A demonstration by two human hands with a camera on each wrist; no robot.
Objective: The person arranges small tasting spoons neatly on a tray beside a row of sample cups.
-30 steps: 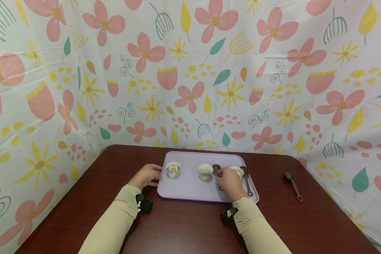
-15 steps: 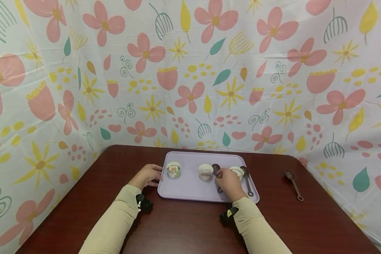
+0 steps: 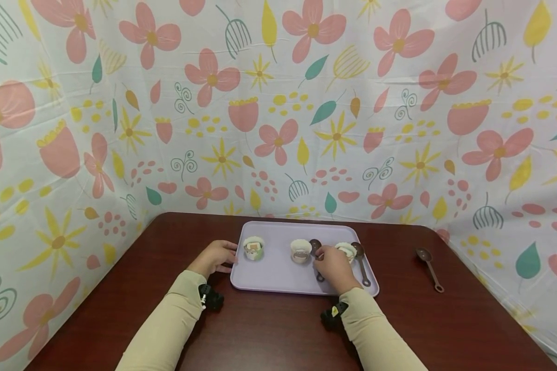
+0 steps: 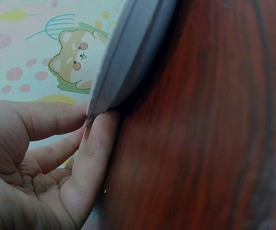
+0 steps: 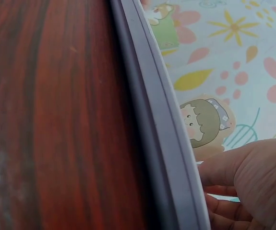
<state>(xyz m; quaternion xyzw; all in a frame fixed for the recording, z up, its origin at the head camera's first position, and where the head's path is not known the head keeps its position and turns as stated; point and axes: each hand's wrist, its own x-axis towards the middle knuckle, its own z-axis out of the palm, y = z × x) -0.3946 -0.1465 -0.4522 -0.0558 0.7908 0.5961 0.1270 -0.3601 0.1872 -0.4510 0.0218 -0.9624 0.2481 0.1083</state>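
Observation:
A pale purple tray (image 3: 274, 278) lies on the table with three small paper cups in a row: a left cup (image 3: 253, 249), a middle cup (image 3: 300, 252) and a right cup (image 3: 347, 250). My left hand (image 3: 215, 256) pinches the tray's left rim; the left wrist view shows the thumb above the rim and a finger (image 4: 97, 148) below. Between the middle and right cups, my right hand (image 3: 336, 268) holds a brown spoon (image 3: 315, 243) by its handle, partly hidden under the fingers. Another brown spoon (image 3: 363, 270) lies beside the right cup. In the right wrist view, the tray's side hides the right fingertips.
A third brown spoon (image 3: 429, 269) rests on the dark red wooden table (image 3: 260, 330), right of the tray. A floral cloth (image 3: 278, 103) hangs behind the table and along its sides.
My right hand has shifted very slightly left with the spoon, and more of its handle end shows below the hand. My left hand stays at the tray rim.

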